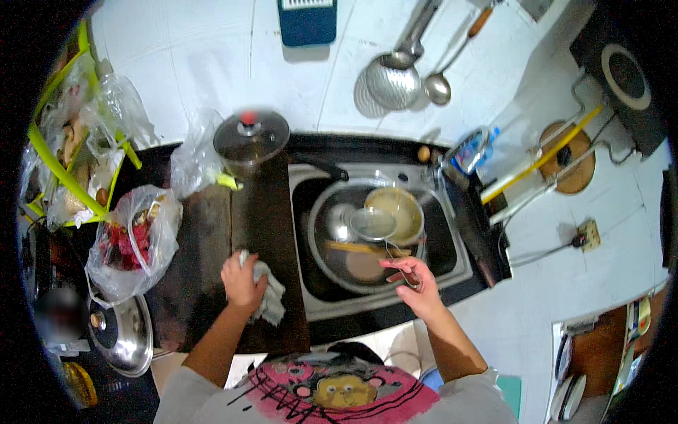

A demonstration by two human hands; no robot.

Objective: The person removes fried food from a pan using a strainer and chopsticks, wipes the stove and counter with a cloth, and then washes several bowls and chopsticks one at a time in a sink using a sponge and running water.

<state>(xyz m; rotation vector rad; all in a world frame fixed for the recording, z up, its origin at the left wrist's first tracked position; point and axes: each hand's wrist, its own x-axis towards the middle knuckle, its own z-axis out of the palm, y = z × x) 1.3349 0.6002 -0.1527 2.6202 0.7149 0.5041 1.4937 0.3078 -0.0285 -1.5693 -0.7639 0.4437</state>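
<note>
My left hand (241, 282) grips a pale grey cloth (271, 294) on the dark brown countertop board (206, 238), left of the sink. Over the sink, my right hand (416, 286) holds a small mesh strainer (373, 223) by its thin metal handle. The strainer's round head hangs above a large metal basin (316, 254) in the sink (450, 275). Inside the basin is a bowl (403, 204) with a yellowish inside, partly behind the strainer. Wooden chopsticks (344, 247) lie in the basin below it.
At the board's back stands a lidded pot (251, 140) beside a crumpled plastic bag (196, 159). A bag of red food (130, 244) and a metal lid (127, 334) sit left. A plastic bottle (469, 153) is behind the sink's right corner; a skimmer (393, 82) and ladle (437, 89) hang on the wall.
</note>
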